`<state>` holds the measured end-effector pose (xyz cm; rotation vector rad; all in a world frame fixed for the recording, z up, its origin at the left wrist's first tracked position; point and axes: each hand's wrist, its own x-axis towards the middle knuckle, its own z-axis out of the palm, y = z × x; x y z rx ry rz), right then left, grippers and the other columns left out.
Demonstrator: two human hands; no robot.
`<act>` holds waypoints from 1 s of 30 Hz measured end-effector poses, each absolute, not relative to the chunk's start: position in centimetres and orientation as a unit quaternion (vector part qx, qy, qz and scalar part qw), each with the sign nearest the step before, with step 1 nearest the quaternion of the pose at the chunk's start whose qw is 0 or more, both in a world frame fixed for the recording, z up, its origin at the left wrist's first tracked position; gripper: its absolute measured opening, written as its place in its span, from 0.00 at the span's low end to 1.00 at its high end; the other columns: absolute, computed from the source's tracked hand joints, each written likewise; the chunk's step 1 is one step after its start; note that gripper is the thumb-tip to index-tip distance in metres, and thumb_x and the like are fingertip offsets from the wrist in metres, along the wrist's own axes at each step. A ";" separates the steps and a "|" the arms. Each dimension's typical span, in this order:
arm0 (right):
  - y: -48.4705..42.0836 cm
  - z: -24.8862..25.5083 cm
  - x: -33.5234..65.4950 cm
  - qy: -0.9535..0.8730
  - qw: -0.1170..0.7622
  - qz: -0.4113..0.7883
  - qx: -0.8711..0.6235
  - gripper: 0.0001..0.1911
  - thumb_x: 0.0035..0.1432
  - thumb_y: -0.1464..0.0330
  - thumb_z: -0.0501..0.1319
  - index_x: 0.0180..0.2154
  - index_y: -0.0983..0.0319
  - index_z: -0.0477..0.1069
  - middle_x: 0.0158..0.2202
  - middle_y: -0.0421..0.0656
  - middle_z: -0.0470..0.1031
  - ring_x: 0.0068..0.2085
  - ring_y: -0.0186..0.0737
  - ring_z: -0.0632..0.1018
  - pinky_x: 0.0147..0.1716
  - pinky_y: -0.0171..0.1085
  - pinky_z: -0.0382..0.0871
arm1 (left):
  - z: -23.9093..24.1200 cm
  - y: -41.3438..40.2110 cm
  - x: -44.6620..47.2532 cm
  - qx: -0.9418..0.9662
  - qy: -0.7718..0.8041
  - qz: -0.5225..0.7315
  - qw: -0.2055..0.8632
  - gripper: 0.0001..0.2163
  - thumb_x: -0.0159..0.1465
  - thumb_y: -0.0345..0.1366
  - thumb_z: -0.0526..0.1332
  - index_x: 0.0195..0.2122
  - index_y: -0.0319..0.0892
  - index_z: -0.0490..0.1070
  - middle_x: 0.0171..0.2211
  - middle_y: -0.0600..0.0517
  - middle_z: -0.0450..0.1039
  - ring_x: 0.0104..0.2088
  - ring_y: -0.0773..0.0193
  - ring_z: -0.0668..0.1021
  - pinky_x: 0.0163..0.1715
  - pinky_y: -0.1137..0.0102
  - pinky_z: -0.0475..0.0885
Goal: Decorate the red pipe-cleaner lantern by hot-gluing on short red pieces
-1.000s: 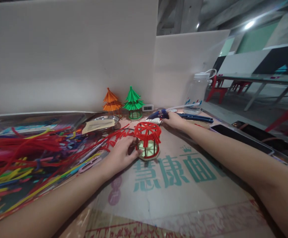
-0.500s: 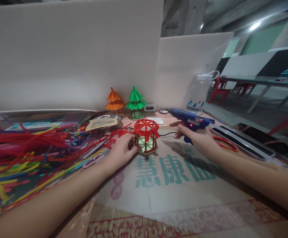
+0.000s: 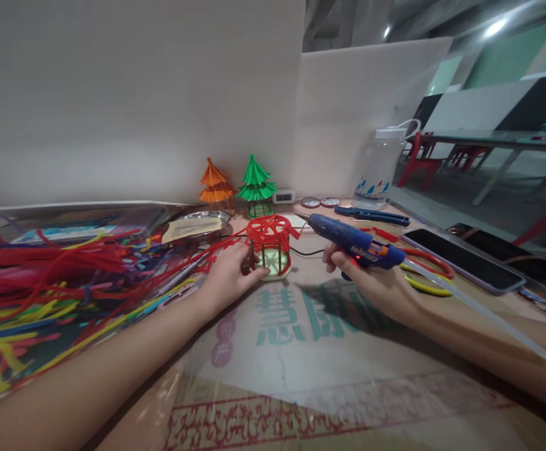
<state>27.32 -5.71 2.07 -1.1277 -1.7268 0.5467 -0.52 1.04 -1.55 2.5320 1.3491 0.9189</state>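
Note:
A small red pavilion model (image 3: 269,230) with dark posts and a pale green base stands on the printed cardboard (image 3: 263,376). My left hand (image 3: 233,269) grips the left side of its base between thumb and fingers. In my right hand (image 3: 355,266) is a blue hot glue gun (image 3: 343,235), with its small red light lit and a long clear glue stick (image 3: 489,313) poking out of the back. The nozzle points left, close to the right side of the pavilion's red top. Part of the pavilion's left side is hidden by my left fingers.
Pipe cleaners (image 3: 57,269) in many colours heap up at left. Behind stand an orange pagoda model (image 3: 215,181), a green one (image 3: 255,188) and a metal dish (image 3: 216,219). To the right are a water bottle (image 3: 379,166), blue-handled pliers (image 3: 371,216) and a phone (image 3: 461,257).
The glue gun has come left and nearer to me, its nozzle now beside the pavilion's top. The clear glue stick and the pliers behind now show. My left hand stays on the pavilion.

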 end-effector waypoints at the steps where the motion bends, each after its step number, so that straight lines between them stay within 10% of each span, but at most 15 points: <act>1: -5.4 1.9 27.5 -0.704 0.481 0.220 -0.473 0.23 0.62 0.44 0.58 0.34 0.56 0.72 0.30 0.44 0.78 0.34 0.46 0.79 0.36 0.46 0.75 | -1.6 1.0 -0.5 0.839 0.448 0.302 0.063 0.13 0.63 0.46 0.66 0.33 0.42 0.69 0.35 0.48 0.74 0.37 0.56 0.74 0.39 0.64 0.68; 30: -2.7 0.1 27.9 -0.627 0.509 0.292 -0.512 0.27 0.58 0.41 0.62 0.32 0.58 0.75 0.28 0.44 0.78 0.32 0.44 0.79 0.34 0.41 0.72 | -0.9 0.0 -0.5 0.837 0.463 0.288 0.055 0.12 0.67 0.40 0.61 0.29 0.43 0.77 0.29 0.51 0.78 0.32 0.59 0.77 0.37 0.66 0.68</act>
